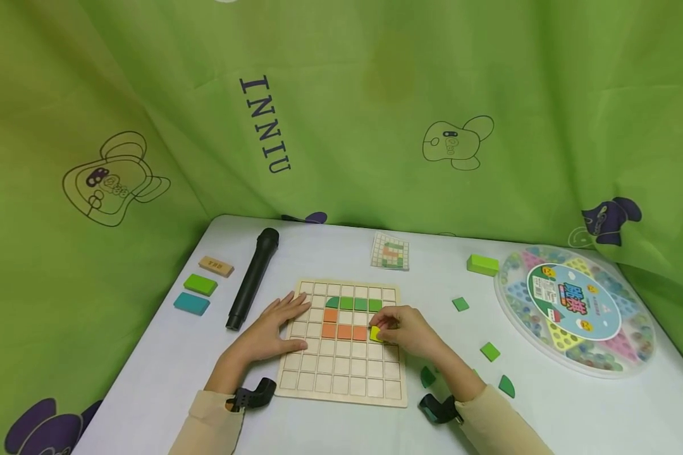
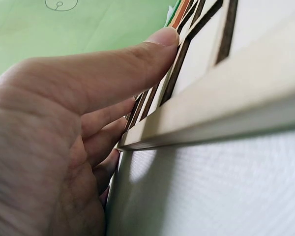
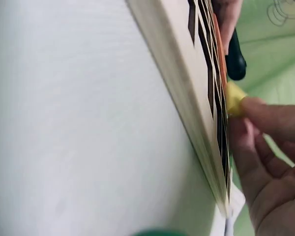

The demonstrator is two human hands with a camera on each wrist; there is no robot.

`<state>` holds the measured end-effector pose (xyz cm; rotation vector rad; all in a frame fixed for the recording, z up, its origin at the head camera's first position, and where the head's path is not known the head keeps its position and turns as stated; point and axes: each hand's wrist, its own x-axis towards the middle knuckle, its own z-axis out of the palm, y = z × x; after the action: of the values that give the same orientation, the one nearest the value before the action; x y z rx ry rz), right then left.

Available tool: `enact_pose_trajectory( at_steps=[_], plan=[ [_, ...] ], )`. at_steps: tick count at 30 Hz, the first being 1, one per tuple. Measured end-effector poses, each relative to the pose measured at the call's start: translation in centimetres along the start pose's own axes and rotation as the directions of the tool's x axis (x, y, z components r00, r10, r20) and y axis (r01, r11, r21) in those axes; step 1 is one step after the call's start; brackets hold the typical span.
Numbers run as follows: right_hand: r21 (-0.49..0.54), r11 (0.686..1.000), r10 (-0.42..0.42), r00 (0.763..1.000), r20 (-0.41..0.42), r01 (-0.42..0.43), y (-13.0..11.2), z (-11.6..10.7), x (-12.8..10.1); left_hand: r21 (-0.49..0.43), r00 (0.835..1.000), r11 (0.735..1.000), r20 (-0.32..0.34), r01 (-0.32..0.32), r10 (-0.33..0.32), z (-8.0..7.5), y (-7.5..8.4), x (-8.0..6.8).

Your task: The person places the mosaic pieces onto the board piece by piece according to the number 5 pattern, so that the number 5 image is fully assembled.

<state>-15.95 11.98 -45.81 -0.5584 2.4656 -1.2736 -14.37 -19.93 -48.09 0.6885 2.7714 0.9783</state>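
Observation:
A wooden grid board lies flat on the white table. Green tiles, one with a curved edge at the left, form a row near its top, with orange tiles below them. At the right end of the lower orange row, my right hand pinches a yellow tile between thumb and finger. The right wrist view shows that yellow tile tilted at the board's surface. My left hand rests on the board's left edge, fingers spread; its thumb touches the frame in the left wrist view.
Left of the board lie a black microphone and several blocks. A small pattern card is behind it. To the right are loose green tiles, a green block and a round clear game box.

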Motion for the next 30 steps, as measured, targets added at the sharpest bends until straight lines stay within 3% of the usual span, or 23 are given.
enact_pose_trajectory(
  at_steps=[16,30],
  plan=[
    [-0.122,0.993,0.000,0.999,-0.037,-0.005,-0.4,1.1,0.4,0.001,1.000,1.000,-0.006,-0.003,0.003,0.1,-0.2,0.1],
    [-0.082,0.996,0.025,0.998,-0.062,-0.031,-0.2,1.2,0.2,-0.008,1.000,1.000,0.004,0.011,-0.011,0.1,-0.1,0.1]
  ],
)
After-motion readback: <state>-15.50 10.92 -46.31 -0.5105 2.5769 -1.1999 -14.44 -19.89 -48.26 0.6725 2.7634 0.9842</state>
